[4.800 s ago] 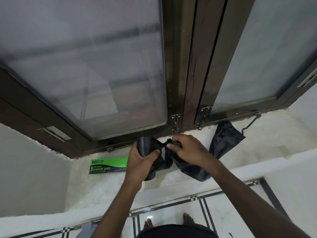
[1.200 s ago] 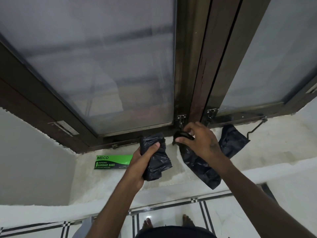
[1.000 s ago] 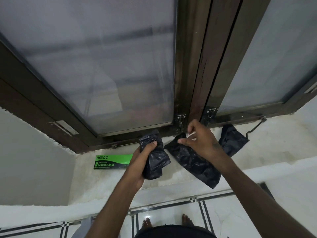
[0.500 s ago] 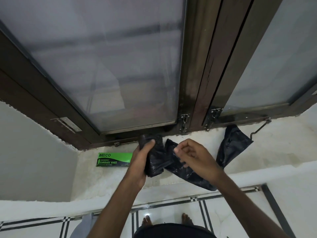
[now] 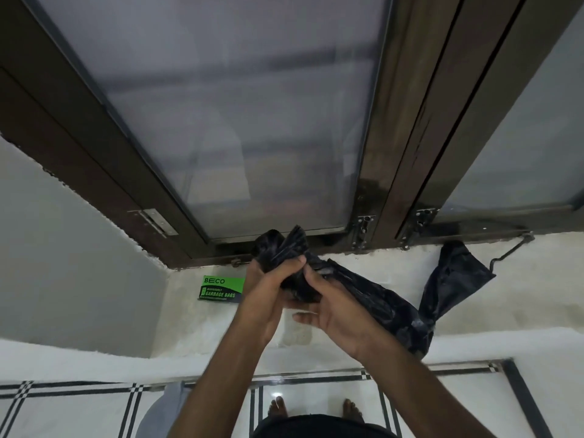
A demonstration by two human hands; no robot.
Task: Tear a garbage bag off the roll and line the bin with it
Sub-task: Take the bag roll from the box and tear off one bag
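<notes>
Carrier: green and black garbage bag box [image 5: 222,288], lying flat on the white window ledge [image 5: 521,298], partly covered at its right end by the left hand [image 5: 268,290].
Brand line: "BECO", dark letters on the green upper band of the box.
Product line: "GARBAGE BAGS", green capital letters on the black lower band.
Small line above product line: green print, too small to read with certainty.
Small line below product line: fine print, illegible.
Pictogram: small green bag or bin symbol left of the product line; detail not resolvable.
Other surfaces: no readable text, numbers or signs.
</notes>
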